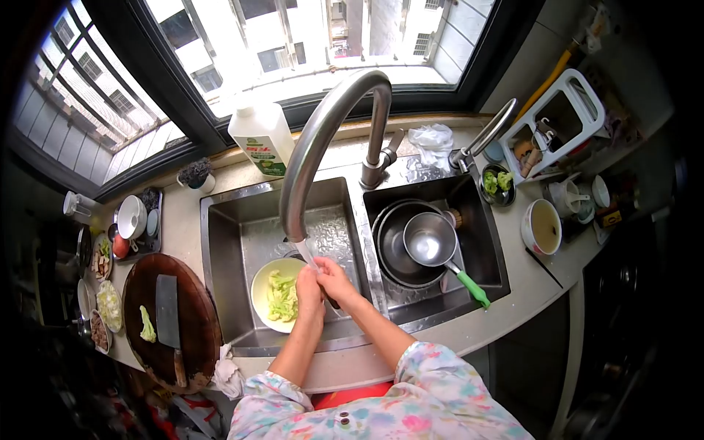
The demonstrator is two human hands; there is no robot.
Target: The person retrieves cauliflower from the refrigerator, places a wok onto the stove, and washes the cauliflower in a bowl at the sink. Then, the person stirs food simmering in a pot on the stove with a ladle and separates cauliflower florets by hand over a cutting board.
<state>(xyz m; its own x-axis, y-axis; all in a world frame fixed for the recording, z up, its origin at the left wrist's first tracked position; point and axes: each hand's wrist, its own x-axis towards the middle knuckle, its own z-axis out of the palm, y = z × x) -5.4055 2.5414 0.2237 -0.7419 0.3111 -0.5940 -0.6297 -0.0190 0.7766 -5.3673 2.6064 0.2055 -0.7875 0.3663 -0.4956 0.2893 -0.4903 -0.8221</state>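
Note:
Both hands are together under the steel faucet (pixel 297 183), over the left sink basin (pixel 246 220). Water runs from the spout onto them. My left hand (pixel 309 287) is closed against my right hand (pixel 333 279), whose fingers are bent. Something dark shows just below my right hand; what either hand holds is too small and hidden to make out. Beside my left hand, a pale bowl (pixel 260 290) with light green vegetable pieces (pixel 282 297) sits in the basin.
At the left, a round wooden board (pixel 139 279) bears a cleaver (pixel 167 308) and a vegetable piece (pixel 147 325). The right basin (pixel 480 249) holds pans and a green-handled ladle (pixel 429 239). A white bottle (pixel 262 139) stands behind the left basin.

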